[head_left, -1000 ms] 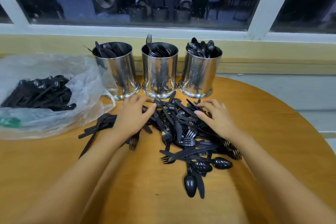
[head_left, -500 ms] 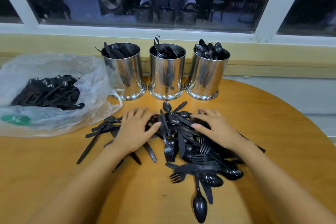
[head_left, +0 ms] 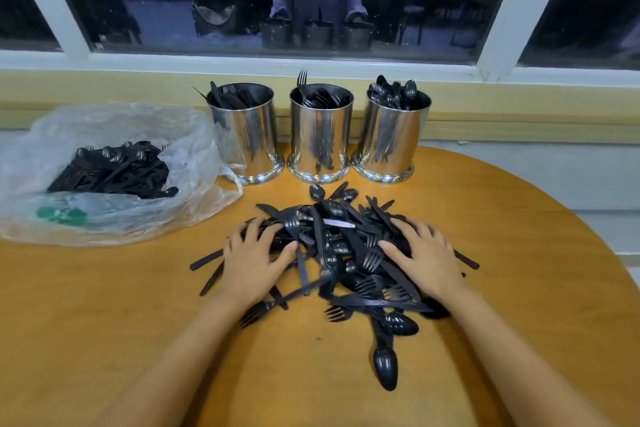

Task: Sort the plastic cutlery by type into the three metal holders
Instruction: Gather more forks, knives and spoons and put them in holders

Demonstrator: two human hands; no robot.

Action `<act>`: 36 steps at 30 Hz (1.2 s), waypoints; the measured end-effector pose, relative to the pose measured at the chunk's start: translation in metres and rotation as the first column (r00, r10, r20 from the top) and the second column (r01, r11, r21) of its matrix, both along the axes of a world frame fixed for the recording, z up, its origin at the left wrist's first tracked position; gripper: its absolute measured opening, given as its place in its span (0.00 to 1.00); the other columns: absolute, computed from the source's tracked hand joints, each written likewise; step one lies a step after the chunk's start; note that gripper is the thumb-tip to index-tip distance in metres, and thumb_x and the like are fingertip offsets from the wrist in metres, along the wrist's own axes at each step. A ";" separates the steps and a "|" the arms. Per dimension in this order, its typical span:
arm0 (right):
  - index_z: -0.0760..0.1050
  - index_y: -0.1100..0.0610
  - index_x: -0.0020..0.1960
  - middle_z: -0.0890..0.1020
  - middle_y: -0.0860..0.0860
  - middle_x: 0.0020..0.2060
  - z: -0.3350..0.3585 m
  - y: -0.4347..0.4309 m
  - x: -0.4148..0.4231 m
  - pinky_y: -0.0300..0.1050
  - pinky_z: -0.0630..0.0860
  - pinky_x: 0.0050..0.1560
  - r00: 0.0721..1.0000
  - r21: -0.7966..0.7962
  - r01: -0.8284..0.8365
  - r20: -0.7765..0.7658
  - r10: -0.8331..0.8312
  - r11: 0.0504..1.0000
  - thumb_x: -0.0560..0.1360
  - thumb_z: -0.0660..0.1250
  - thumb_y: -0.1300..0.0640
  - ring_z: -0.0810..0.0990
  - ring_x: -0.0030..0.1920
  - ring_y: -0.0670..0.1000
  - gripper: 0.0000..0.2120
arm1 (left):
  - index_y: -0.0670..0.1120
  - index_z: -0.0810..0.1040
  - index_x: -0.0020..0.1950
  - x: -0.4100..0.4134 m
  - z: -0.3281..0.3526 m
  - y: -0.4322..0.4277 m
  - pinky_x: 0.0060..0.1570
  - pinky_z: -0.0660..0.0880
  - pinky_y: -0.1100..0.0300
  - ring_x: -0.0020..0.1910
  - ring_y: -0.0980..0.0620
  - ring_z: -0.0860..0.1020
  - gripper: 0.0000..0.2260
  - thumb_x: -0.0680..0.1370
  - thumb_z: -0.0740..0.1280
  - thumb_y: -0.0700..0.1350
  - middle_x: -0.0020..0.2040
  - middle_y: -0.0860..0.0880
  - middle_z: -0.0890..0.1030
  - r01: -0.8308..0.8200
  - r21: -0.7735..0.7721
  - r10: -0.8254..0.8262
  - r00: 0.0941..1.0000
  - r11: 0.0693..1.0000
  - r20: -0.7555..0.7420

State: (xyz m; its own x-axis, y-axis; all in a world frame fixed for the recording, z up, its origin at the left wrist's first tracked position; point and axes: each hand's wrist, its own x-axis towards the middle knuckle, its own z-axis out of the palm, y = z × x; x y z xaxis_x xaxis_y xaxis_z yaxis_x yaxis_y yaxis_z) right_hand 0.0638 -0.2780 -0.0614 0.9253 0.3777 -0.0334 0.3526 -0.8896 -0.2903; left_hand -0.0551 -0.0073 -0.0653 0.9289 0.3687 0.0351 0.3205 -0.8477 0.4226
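Two hands are being pressed onto the heap of black cutlery [head_left: 346, 253], which is lying on the table [head_left: 519, 253] just in front of the three metal holders [head_left: 320, 139]. Gathering is judged to be the step in hand. The heap is best raked thin, so that one type is being lifted at a time: knives left, forks middle, spoons right. The left hand [head_left: 252, 263] and right hand [head_left: 426, 256] are being held palm-down, fingers straight and slightly spread, nothing being pinched.

Black cutlery [head_left: 349, 253], orange-brown table [head_left: 519, 253]
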 end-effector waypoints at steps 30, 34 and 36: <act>0.79 0.50 0.56 0.82 0.47 0.50 0.038 0.064 0.028 0.41 0.66 0.39 0.936 -0.098 -0.184 0.287 0.204 0.978 0.81 0.61 0.51 0.78 0.52 0.50 0.09 | 0.48 0.78 0.63 0.054 0.016 -0.027 0.59 0.64 0.65 0.63 0.52 0.69 0.11 0.82 0.63 0.44 0.61 0.52 0.76 0.197 -0.121 -0.170 0.965 0.973 0.202; 0.79 0.51 0.53 0.82 0.46 0.47 0.040 0.052 0.025 0.41 0.72 0.38 0.964 0.133 -0.124 0.251 0.087 0.983 0.81 0.63 0.53 0.78 0.45 0.47 0.07 | 0.47 0.80 0.59 0.049 0.011 -0.021 0.56 0.62 0.68 0.60 0.55 0.70 0.09 0.81 0.64 0.41 0.57 0.52 0.78 0.168 -0.149 -0.118 0.947 0.974 0.298; 0.80 0.52 0.51 0.81 0.45 0.42 0.041 0.054 0.018 0.36 0.71 0.35 0.960 0.275 -0.130 0.275 0.051 0.953 0.80 0.65 0.54 0.75 0.38 0.42 0.06 | 0.45 0.82 0.57 0.048 0.017 -0.024 0.50 0.65 0.69 0.55 0.55 0.73 0.09 0.82 0.63 0.42 0.53 0.52 0.80 0.129 -0.180 -0.055 0.927 0.975 0.371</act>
State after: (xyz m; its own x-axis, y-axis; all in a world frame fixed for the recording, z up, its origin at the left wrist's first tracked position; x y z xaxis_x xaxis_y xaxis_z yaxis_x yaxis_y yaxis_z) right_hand 0.0818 -0.2241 -0.0207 0.8476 0.4174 0.3276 0.5260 -0.7421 -0.4154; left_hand -0.0069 -0.0309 -0.0481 0.8965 0.3164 0.3101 0.0389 -0.7535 0.6563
